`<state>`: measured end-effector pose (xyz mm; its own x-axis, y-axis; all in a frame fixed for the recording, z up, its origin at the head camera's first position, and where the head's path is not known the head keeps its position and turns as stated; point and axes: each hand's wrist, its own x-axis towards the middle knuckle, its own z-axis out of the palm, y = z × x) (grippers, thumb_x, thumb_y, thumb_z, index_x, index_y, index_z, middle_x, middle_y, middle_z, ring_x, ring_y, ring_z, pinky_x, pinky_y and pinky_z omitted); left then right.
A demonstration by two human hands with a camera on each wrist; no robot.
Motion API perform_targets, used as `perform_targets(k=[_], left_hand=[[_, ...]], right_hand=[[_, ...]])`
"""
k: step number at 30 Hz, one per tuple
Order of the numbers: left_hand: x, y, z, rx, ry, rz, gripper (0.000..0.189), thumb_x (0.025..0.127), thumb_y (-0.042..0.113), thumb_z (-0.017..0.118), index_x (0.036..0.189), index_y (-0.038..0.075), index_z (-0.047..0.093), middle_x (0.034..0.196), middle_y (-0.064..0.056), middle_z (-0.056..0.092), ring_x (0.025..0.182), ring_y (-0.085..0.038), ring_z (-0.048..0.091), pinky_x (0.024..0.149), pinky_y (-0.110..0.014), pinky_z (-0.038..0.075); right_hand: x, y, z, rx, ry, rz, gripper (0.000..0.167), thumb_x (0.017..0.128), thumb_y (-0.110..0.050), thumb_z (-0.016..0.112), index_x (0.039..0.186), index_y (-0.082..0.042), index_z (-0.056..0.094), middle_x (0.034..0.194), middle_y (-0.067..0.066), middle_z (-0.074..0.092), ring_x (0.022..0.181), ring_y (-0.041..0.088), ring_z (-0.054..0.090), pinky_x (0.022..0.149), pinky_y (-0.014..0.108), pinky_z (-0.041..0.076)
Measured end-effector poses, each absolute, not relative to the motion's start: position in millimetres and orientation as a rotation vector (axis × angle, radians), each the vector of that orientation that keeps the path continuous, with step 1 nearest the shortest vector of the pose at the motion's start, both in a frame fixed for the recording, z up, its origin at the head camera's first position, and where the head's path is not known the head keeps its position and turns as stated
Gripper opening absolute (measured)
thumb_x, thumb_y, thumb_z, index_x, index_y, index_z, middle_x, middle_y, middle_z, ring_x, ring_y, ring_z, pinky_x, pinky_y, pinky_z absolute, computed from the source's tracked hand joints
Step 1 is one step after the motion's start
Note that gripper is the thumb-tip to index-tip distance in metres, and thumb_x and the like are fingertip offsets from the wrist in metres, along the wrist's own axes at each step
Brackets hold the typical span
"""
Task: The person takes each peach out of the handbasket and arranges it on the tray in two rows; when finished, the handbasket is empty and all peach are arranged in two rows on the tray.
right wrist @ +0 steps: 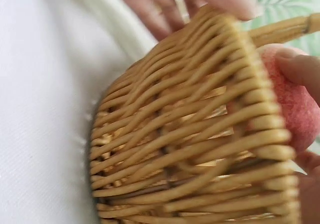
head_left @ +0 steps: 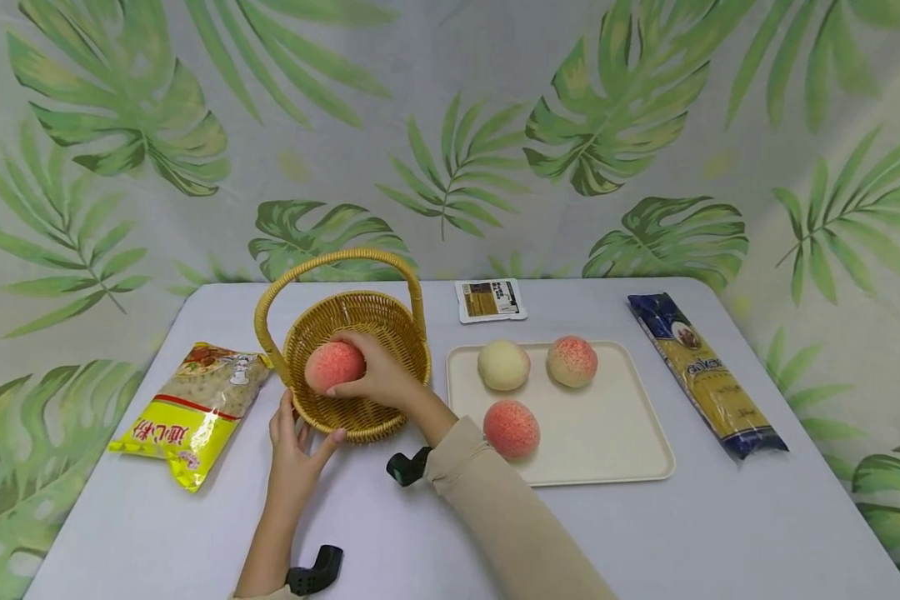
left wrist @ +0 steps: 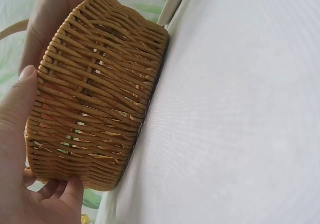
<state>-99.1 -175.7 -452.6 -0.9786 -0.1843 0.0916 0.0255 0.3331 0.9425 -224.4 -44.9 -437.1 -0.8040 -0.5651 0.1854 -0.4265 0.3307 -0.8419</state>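
Observation:
A pink-red peach [head_left: 333,367] sits in the grip of my right hand [head_left: 381,373], thumb on one side and fingers on the other. Hand and peach are over the inside of a round wicker basket [head_left: 360,313] with a tall arched handle. In the right wrist view the peach [right wrist: 292,101] shows just past the basket's rim. My left hand [head_left: 294,454] holds the basket at its front left, its thumb at the rim and fingers against the woven wall [left wrist: 95,98]. On a cream tray [head_left: 607,442] lie a red peach [head_left: 512,429], a pale peach [head_left: 503,365] and a pink-and-yellow peach [head_left: 572,362].
Left of the basket lies a yellow bag of pasta [head_left: 195,412]. A small white packet [head_left: 491,300] lies behind the tray. To the tray's right is a long blue-ended pack of spaghetti [head_left: 705,371]. A leaf-patterned cloth [head_left: 480,150] hangs behind the white table.

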Motion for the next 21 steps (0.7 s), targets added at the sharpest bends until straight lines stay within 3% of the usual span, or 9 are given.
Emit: perform_targets(k=[6,13,21], left_hand=[[-99.6,-176.2,-452.8,0.13,-2.4,-1.714,0.092,0.08,0.009,0.068,0.142,0.0,0.002,0.138,-0.024,0.006,0.129,-0.032,0.018,0.102,-0.038,0.023],[-103.0,-180.2,-465.1,0.1,-2.353,-1.761,0.093,0.079,0.009,0.069,0.144,0.006,0.003,0.139,-0.021,0.006,0.129,-0.031,0.017,0.103,-0.036,0.022],[-110.4,-189.3,-491.1,0.092,-2.352,-1.729,0.097,0.078,0.016,0.071,0.145,0.019,0.002,0.14,-0.014,0.007,0.129,-0.025,0.019,0.102,-0.024,0.023]], right_hand=[[-211.0,-23.9,-417.7,-0.952,2.471,-1.6,0.067,0.067,-0.025,0.08,0.125,-0.019,0.047,0.122,-0.001,0.044,0.109,0.012,0.045,0.088,0.029,0.042],[-194.2,16.6,-400.8,-1.014,2.48,-1.774,0.067,0.066,-0.019,0.081,0.125,-0.019,0.049,0.126,0.002,0.038,0.109,0.017,0.045,0.088,0.034,0.042],[-158.7,74.6,-369.3,-1.001,2.538,-1.951,0.065,0.06,0.003,0.077,0.119,0.0,0.049,0.121,0.018,0.037,0.109,0.028,0.04,0.088,0.045,0.041]])
